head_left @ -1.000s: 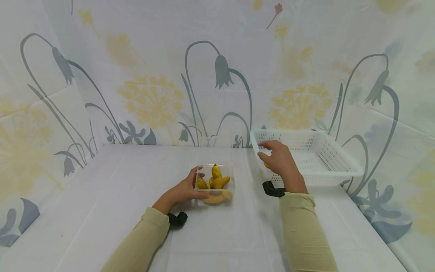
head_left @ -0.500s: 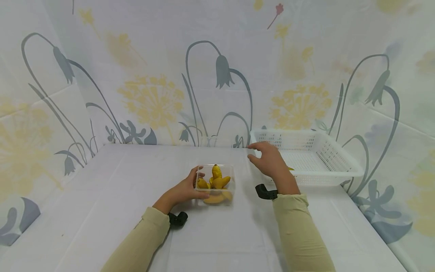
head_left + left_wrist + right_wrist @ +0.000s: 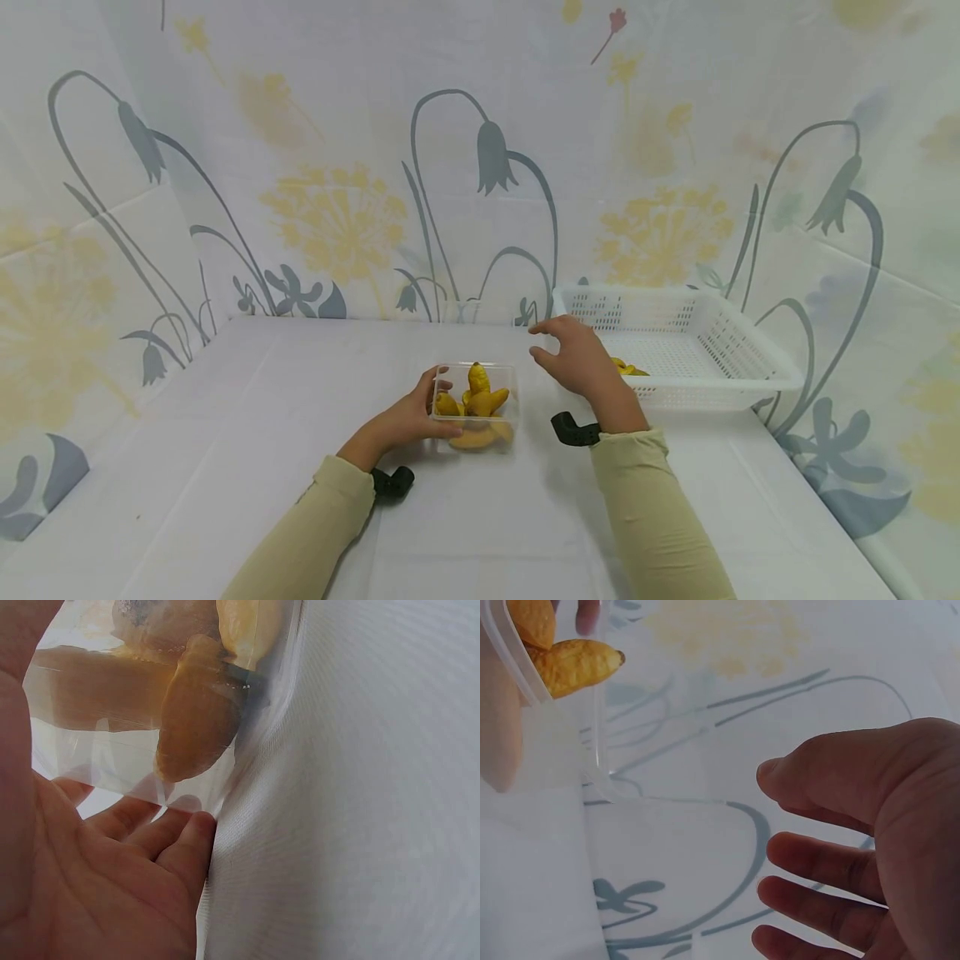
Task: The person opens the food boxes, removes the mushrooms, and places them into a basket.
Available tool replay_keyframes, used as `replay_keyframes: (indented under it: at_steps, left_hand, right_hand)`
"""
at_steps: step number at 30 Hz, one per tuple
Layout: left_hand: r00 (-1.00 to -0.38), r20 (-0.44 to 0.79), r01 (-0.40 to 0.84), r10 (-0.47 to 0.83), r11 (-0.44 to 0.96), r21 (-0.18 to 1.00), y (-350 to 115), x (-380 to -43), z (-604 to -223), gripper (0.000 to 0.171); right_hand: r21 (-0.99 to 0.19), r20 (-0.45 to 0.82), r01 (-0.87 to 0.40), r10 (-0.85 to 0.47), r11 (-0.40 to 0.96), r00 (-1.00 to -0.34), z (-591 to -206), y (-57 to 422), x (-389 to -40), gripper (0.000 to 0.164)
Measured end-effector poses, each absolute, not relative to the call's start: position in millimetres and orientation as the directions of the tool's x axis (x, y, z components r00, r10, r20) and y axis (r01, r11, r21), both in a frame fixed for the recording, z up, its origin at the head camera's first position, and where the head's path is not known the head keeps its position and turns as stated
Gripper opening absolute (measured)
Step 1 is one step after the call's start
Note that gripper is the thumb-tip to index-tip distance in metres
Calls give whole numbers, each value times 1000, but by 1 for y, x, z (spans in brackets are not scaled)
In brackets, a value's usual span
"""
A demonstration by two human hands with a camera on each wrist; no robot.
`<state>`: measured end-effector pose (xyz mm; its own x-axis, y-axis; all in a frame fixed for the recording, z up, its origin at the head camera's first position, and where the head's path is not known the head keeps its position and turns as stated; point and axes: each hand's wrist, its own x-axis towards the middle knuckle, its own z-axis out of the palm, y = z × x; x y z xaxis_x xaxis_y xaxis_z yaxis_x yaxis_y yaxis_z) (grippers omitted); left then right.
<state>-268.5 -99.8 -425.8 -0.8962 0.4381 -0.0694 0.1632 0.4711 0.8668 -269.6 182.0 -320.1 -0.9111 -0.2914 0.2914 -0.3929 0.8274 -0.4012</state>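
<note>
Likely between transfers, the left hand (image 3: 405, 418) grips a clear box (image 3: 512, 408) of bananas (image 3: 487, 403); the spread, empty right hand (image 3: 577, 358) should next pinch one.

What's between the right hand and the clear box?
Just bare white cloth: in the head view, a narrow strip of it shows between the right hand and the clear box.

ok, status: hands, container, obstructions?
Left hand grips clear container, bananas inside. Right hand open, empty, near white basket. Nothing visible between right hand and container.
</note>
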Motion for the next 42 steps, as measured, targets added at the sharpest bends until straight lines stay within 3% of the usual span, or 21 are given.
replay_keyframes:
  at_steps: [42]
  left_hand:
    - [-884,-52,173,464,429,887,-102,-270,-428,104]
  right_hand:
    - [-317,380,-612,-494,725,-782,-349,122,-261,36]
